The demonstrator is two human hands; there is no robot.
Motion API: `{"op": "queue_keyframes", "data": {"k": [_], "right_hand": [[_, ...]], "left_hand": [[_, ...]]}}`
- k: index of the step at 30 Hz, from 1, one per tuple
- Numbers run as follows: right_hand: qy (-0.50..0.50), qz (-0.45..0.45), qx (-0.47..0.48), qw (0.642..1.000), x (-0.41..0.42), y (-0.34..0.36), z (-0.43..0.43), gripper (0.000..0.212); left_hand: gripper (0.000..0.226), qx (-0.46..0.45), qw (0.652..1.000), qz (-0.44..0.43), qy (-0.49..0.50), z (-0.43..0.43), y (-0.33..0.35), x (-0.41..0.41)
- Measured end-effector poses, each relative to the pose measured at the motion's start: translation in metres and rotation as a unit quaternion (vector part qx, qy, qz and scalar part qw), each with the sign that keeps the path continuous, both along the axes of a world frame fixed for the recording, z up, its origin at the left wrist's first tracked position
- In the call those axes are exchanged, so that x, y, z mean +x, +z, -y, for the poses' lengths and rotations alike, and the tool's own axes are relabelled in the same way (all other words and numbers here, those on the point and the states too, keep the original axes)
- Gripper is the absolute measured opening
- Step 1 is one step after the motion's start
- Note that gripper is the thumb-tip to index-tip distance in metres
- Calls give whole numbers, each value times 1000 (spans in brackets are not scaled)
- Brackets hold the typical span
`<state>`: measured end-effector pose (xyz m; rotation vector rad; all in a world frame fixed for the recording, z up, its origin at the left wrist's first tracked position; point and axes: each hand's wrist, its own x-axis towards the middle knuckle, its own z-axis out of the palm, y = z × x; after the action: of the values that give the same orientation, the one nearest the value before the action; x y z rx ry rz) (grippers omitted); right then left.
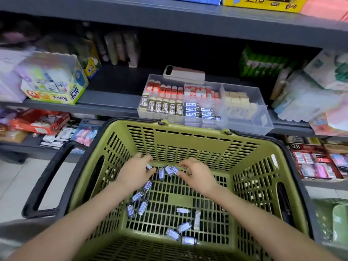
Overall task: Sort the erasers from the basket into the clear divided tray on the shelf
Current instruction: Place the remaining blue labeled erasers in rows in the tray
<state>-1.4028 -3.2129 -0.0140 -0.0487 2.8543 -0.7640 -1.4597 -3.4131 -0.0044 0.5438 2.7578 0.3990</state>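
Both your hands are down in the green basket (188, 144), up by its far wall. Your left hand (136, 171) has its fingers curled, thumb and fingertips pinching a small blue-labelled eraser (149, 166). Your right hand (195, 174) is curled too, thumb and index tips right at the end of another eraser (174, 169), but I can't tell if it's actually gripped. The rest of the loose erasers (140, 207) are scattered over the basket floor. The clear divided tray (263, 125) sits on the grey shelf (105, 102) just behind the basket, part-filled with rows of erasers.
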Motion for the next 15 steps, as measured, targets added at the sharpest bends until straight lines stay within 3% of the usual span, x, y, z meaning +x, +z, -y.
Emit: {"op": "queue_keyframes", "data": {"k": [3, 8, 11, 15], "right_hand": [[-39, 46, 47, 997, -4, -44, 21, 45], [-30, 48, 132, 990, -9, -84, 45, 64], [-50, 40, 130, 989, -15, -89, 46, 55], [-45, 26, 113, 992, -18, -93, 39, 43]], "left_hand": [[67, -57, 997, 58, 15, 8, -42, 3], [103, -163, 980, 10, -115, 19, -76, -1], [96, -177, 975, -25, -129, 20, -84, -2], [61, -169, 977, -39, -123, 18, -90, -4]]}}
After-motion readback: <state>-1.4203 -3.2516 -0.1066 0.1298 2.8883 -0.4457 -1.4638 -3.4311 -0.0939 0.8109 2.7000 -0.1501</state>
